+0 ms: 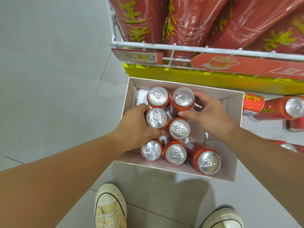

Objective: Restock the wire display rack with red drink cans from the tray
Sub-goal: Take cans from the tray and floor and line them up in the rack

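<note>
A white cardboard tray (230,163) sits on the floor below the white wire display rack (164,46). Several red drink cans stand upright in the tray. My left hand (133,127) grips one can (157,118) in the tray's left column, fingers curled round its side. My right hand (212,116) wraps around the far right can (182,99), thumb on its near side and fingers behind it. A leaning can (208,162) stands at the tray's near right.
Large red bottles (189,22) fill the rack above a yellow base (181,78). A price tag (136,55) hangs on the rack's front wire. More red cans (279,109) lie on a low shelf to the right. My two shoes (110,208) stand on the grey tiled floor.
</note>
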Demonstrator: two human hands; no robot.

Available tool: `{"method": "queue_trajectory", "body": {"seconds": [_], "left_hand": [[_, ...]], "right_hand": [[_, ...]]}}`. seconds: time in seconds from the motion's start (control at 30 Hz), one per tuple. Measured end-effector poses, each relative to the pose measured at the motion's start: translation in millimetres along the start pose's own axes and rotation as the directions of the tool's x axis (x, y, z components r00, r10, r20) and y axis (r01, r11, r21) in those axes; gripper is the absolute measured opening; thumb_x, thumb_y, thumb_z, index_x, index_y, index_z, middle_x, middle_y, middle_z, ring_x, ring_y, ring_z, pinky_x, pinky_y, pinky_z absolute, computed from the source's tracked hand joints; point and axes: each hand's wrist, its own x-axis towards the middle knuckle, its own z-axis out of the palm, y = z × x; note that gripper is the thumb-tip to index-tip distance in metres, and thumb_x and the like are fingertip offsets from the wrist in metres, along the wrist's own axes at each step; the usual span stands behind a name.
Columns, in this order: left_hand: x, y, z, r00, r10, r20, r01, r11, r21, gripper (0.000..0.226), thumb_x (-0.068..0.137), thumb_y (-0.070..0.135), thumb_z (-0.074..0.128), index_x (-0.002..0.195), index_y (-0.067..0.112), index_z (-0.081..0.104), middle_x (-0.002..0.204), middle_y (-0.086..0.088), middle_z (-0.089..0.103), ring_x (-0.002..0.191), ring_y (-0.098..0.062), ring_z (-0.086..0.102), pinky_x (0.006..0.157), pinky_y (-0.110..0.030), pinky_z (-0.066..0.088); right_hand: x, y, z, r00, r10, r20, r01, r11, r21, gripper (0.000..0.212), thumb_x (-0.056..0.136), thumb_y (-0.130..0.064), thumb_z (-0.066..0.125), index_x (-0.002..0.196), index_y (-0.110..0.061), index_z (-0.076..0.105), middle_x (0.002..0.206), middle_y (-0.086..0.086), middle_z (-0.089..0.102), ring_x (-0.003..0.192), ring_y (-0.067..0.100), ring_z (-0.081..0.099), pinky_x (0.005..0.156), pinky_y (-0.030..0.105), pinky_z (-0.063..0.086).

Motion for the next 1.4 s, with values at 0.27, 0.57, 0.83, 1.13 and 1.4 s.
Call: {"method": "queue_trajectory", "body": {"seconds": [0.27, 0.57, 0.83, 1.13, 1.4], "left_hand": [[-29.2, 35.8, -53.8, 0.996, -0.073, 0.053, 0.086, 0.946, -0.312, 0.066, 0.049, 0.037, 0.093, 0.108, 0.022, 0.066, 0.1, 0.003, 0.078, 0.092, -0.014, 0.075, 0.086, -0.035, 0.059], [-93.0, 138.6, -115.8, 0.991, 0.008, 0.136, 0.066, 0.847, -0.528, 0.036, 0.075, 0.015, 0.085, 0.109, 0.021, 0.075, 0.1, -0.002, 0.08, 0.088, -0.013, 0.076, 0.069, -0.021, 0.059], [-193.2, 270.8, -207.4, 0.993, 0.073, 0.09, -0.016, 0.856, -0.516, 0.033, 0.063, 0.039, 0.084, 0.094, 0.028, 0.078, 0.094, 0.003, 0.08, 0.086, -0.015, 0.077, 0.069, -0.026, 0.058], [-338.2, 473.3, -360.5, 0.971, 0.212, -0.114, -0.241, 0.861, -0.448, 0.039, 0.053, 0.061, 0.084, 0.084, 0.04, 0.079, 0.08, 0.006, 0.08, 0.069, -0.01, 0.076, 0.06, -0.027, 0.061], [-440.6, 630.3, -470.6, 0.887, 0.387, -0.251, -0.458, 0.8, -0.388, 0.031, 0.068, 0.049, 0.086, 0.082, 0.022, 0.082, 0.076, 0.005, 0.08, 0.061, -0.004, 0.072, 0.048, -0.015, 0.049]], "right_hand": [[-42.5, -62.2, -33.7, 0.998, -0.032, -0.062, 0.04, 0.991, 0.13, 0.037, 0.075, -0.017, 0.085, 0.11, -0.02, 0.074, 0.108, -0.001, 0.077, 0.101, 0.016, 0.072, 0.093, 0.03, 0.055], [-122.9, -182.3, -72.4, 0.991, 0.041, -0.128, -0.003, 0.958, 0.286, 0.018, 0.084, -0.015, 0.077, 0.102, -0.015, 0.073, 0.099, 0.009, 0.071, 0.081, 0.013, 0.068, 0.075, 0.032, 0.058], [-225.1, -325.5, -126.5, 0.991, 0.023, -0.131, 0.032, 0.915, 0.403, 0.014, 0.092, -0.015, 0.066, 0.105, -0.012, 0.071, 0.077, -0.01, 0.073, 0.07, 0.006, 0.065, 0.057, 0.017, 0.051], [-336.4, -561.3, -204.9, 0.932, -0.111, -0.345, 0.26, 0.869, 0.421, 0.015, 0.09, -0.013, 0.068, 0.104, -0.015, 0.064, 0.075, -0.008, 0.075, 0.067, 0.003, 0.069, 0.054, 0.018, 0.052], [-410.3, -756.5, -262.4, 0.818, -0.31, -0.484, 0.498, 0.802, 0.328, 0.033, 0.075, -0.036, 0.077, 0.102, -0.019, 0.066, 0.084, -0.006, 0.077, 0.074, 0.007, 0.07, 0.062, 0.026, 0.056]]}}
